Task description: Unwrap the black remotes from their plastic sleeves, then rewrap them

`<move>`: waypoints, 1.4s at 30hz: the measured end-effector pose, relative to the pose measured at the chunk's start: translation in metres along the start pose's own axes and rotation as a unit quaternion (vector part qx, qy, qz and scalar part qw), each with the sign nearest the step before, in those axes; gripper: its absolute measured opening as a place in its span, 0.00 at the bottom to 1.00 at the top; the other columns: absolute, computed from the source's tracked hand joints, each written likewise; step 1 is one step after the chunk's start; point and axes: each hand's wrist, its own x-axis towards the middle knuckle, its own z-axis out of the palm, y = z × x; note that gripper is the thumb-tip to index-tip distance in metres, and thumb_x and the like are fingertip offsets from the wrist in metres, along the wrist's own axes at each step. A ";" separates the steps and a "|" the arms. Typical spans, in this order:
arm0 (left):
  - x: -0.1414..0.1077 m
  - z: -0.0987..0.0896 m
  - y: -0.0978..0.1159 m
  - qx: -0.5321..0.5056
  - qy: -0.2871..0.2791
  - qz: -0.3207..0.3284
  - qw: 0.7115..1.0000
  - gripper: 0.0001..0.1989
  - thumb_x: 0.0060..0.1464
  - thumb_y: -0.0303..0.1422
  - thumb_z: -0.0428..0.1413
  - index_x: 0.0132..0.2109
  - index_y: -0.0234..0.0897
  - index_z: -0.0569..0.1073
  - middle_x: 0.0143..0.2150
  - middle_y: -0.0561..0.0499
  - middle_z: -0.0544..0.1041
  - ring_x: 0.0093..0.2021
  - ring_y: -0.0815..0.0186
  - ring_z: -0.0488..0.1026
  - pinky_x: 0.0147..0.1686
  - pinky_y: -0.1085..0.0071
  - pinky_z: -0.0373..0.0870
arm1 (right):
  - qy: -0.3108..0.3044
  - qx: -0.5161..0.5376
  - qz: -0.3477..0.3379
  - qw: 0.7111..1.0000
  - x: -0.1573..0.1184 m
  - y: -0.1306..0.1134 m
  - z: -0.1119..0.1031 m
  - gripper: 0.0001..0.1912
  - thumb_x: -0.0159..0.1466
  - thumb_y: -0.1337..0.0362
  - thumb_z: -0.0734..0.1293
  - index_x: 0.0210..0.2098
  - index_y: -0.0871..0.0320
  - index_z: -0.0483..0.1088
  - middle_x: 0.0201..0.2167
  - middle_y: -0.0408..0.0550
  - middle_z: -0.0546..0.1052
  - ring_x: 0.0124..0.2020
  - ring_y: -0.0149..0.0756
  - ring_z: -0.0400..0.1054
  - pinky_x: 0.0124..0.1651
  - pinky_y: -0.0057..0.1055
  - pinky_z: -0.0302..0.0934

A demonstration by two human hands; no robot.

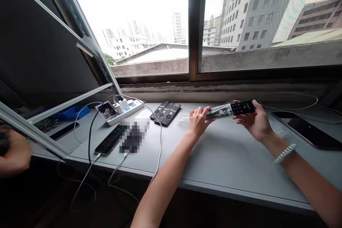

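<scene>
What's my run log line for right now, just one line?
left hand: gripping clear sleeve | right hand: holding remote by bare end | remote: partly sleeved | other remotes: on desk

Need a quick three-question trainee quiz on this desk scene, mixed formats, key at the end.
1. True or false: the right hand grips the remote at its uncovered end.
2. How much of it does the clear sleeve, held by the left hand, cover? A) all B) part C) none
3. Fill in: the tablet lies on the desk to the ____ of both hands.
Key: 1 true; 2 B; 3 right
</scene>
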 end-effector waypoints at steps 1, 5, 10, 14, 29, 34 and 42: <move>0.000 0.000 -0.001 0.001 -0.001 -0.001 1.000 0.20 0.55 0.44 0.54 0.53 0.45 0.62 0.44 0.51 0.69 0.46 0.62 0.67 0.48 0.66 0.58 | -0.017 0.017 0.017 1.000 -0.001 0.000 0.002 0.23 0.64 0.51 0.53 0.43 0.56 0.73 0.34 0.49 0.78 0.23 0.32 0.71 0.19 0.25 0.65; -0.001 0.000 -0.005 -0.003 -0.002 -0.002 1.000 0.19 0.54 0.45 0.54 0.51 0.45 0.65 0.43 0.52 0.69 0.43 0.64 0.68 0.45 0.69 0.60 | -0.065 0.045 0.087 0.993 -0.004 0.001 0.010 0.21 0.66 0.52 0.52 0.48 0.52 0.69 0.33 0.47 0.77 0.23 0.30 0.71 0.18 0.22 0.63; -0.001 -0.004 -0.005 0.006 0.011 0.009 1.000 0.20 0.53 0.48 0.54 0.50 0.44 0.67 0.42 0.52 0.69 0.43 0.63 0.68 0.45 0.69 0.60 | -0.076 -0.002 0.144 0.987 -0.002 0.002 0.007 0.21 0.66 0.51 0.53 0.48 0.55 0.67 0.28 0.47 0.74 0.18 0.28 0.67 0.12 0.20 0.56; 0.000 -0.008 -0.002 0.014 0.013 0.026 0.999 0.20 0.53 0.45 0.55 0.51 0.44 0.66 0.42 0.51 0.70 0.44 0.63 0.68 0.46 0.68 0.60 | -0.091 -0.057 0.115 0.988 -0.001 0.003 0.003 0.19 0.62 0.53 0.61 0.52 0.46 0.65 0.37 0.44 0.73 0.22 0.25 0.67 0.14 0.18 0.57; -0.002 -0.014 0.020 0.004 -0.074 0.124 0.989 0.25 0.55 0.39 0.56 0.58 0.45 0.59 0.45 0.50 0.70 0.44 0.62 0.69 0.48 0.67 0.60 | -0.072 -0.289 0.024 0.954 -0.007 0.014 0.009 0.24 0.50 0.49 0.69 0.42 0.57 0.72 0.24 0.45 0.72 0.22 0.28 0.61 0.20 0.23 0.52; -0.003 -0.010 0.021 -0.007 -0.073 0.117 0.990 0.25 0.55 0.41 0.54 0.58 0.45 0.59 0.46 0.49 0.70 0.47 0.61 0.68 0.49 0.66 0.60 | -0.034 -0.256 0.016 0.966 -0.007 0.017 0.012 0.24 0.47 0.52 0.72 0.40 0.57 0.72 0.19 0.42 0.71 0.17 0.25 0.57 0.17 0.22 0.50; -0.009 0.005 0.027 -0.002 -0.096 0.125 0.988 0.31 0.54 0.39 0.53 0.62 0.37 0.53 0.50 0.45 0.68 0.50 0.58 0.66 0.52 0.63 0.58 | 0.025 -0.215 -0.026 0.976 0.000 0.022 0.006 0.17 0.52 0.66 0.66 0.43 0.54 0.70 0.21 0.41 0.71 0.19 0.27 0.61 0.20 0.23 0.58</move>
